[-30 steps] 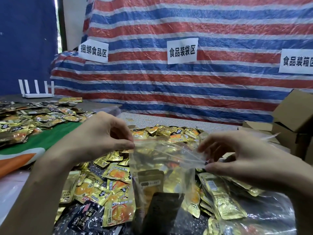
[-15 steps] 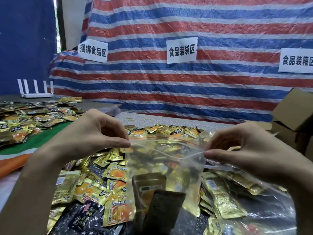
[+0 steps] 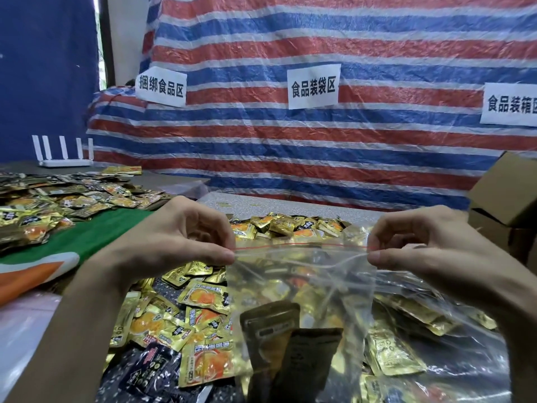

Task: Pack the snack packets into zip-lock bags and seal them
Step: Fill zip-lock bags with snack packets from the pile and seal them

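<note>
Now you're sealing: your left hand (image 3: 174,242) and right hand (image 3: 421,245) each pinch a top corner of the zip-lock bag (image 3: 305,274), stretched taut between your fingers (image 3: 215,255), with snack packets (image 3: 270,324) hanging inside below them. Next, I'd judge, press along its top edge until it closes.

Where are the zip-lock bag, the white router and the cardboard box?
zip-lock bag (image 3: 302,274): head view, clear front wall.
white router (image 3: 65,163): head view, flat base.
cardboard box (image 3: 505,194): head view, raised flap.

Right sign (image 3: 511,104) cut by frame edge; zip-lock bag (image 3: 305,280), packets (image 3: 270,338) inside run off bottom.
</note>
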`<state>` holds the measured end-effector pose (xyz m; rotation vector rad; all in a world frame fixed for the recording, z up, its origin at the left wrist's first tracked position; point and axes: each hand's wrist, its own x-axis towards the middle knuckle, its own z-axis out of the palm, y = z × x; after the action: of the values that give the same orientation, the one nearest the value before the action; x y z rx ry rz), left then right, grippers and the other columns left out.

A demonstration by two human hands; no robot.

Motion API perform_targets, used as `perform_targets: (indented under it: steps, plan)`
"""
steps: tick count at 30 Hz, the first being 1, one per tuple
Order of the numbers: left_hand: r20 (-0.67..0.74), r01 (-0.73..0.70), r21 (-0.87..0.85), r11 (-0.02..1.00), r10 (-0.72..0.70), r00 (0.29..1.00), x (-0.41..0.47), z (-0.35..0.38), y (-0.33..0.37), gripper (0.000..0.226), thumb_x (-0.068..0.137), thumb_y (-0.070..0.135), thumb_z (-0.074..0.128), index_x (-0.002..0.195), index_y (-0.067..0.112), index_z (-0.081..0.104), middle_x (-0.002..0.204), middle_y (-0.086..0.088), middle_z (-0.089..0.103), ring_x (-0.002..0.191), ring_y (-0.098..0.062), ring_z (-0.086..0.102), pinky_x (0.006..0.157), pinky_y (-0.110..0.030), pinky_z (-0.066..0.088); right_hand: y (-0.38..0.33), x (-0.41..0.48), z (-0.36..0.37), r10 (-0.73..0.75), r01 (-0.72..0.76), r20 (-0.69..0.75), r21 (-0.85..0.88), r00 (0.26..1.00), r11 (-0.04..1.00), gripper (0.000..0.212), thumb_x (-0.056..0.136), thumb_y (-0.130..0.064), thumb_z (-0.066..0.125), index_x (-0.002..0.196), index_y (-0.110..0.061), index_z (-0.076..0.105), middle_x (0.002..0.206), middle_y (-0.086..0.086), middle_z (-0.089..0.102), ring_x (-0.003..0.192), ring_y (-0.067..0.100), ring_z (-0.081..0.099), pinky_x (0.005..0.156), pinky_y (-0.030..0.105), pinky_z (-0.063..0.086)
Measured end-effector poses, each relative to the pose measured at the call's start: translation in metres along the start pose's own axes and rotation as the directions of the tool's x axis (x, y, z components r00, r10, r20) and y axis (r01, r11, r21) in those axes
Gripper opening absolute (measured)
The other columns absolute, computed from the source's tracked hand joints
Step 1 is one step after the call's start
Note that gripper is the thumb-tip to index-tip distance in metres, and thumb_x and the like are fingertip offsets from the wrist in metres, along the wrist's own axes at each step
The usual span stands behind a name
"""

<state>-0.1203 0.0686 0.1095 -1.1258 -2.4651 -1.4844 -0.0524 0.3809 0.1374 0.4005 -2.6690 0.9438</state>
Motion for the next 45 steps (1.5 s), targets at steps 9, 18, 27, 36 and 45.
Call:
perform_targets:
  steps: [9,18,27,36,45]
  plan:
    - [0.088,-0.232,0.246,0.941,0.217,0.972,-0.001,0.024,0.032,0.007,0.076,0.029,0.078,0.079,0.023,0.075,0.075,0.005,0.070,0.071,-0.016,0.064,0.065,-0.025,0.050,-0.043,-0.005,0.043,-0.344,0.340,0.021,-0.219,0.939,0.914,0.047,0.085,-0.057,0.062,0.125,-0.034,0.062,0.126,-0.025,0.056,0.124,-0.006,0.045,0.106,0.022,0.038]
    - [0.061,-0.238,0.276,0.931,0.230,0.971,0.000,0.033,0.036,0.003,0.080,0.023,0.075,0.080,0.020,0.075,0.071,0.003,0.068,0.067,-0.020,0.063,0.062,-0.047,0.049,-0.048,-0.007,0.056,-0.345,0.337,-0.005,-0.195,0.939,0.921,0.009,0.088,-0.040,0.066,0.091,-0.032,0.070,0.092,-0.021,0.066,0.093,0.001,0.059,0.083,0.038,0.050]
    - [0.187,-0.146,0.259,0.955,0.098,0.977,-0.002,0.032,0.038,0.020,0.089,0.031,0.062,0.085,0.019,0.077,0.066,0.001,0.061,0.060,-0.012,0.051,0.058,-0.041,0.043,-0.053,-0.006,0.066,-0.398,0.385,0.003,-0.268,0.917,0.883,0.011,0.084,-0.036,0.054,0.092,-0.029,0.058,0.090,-0.015,0.062,0.087,0.006,0.055,0.074,0.042,0.049]
    - [0.100,-0.288,0.195,0.938,0.273,0.957,0.005,0.039,0.031,0.024,0.083,0.019,0.068,0.061,0.011,0.071,0.050,-0.014,0.052,0.046,-0.033,0.046,0.044,-0.045,0.034,-0.040,0.000,0.049,-0.334,0.345,0.112,-0.096,0.936,0.934,0.014,0.090,-0.044,0.066,0.075,-0.042,0.065,0.080,-0.023,0.068,0.084,-0.003,0.062,0.071,0.019,0.044]
    - [0.038,-0.353,0.130,0.926,0.352,0.935,0.008,0.031,0.019,0.021,0.080,0.023,0.064,0.060,0.020,0.070,0.050,0.004,0.053,0.046,-0.013,0.044,0.045,-0.031,0.031,-0.015,0.010,0.036,-0.269,0.261,0.155,0.072,0.951,0.963,0.019,0.085,-0.035,0.071,0.084,-0.017,0.077,0.083,-0.007,0.073,0.086,0.008,0.067,0.089,0.040,0.051]
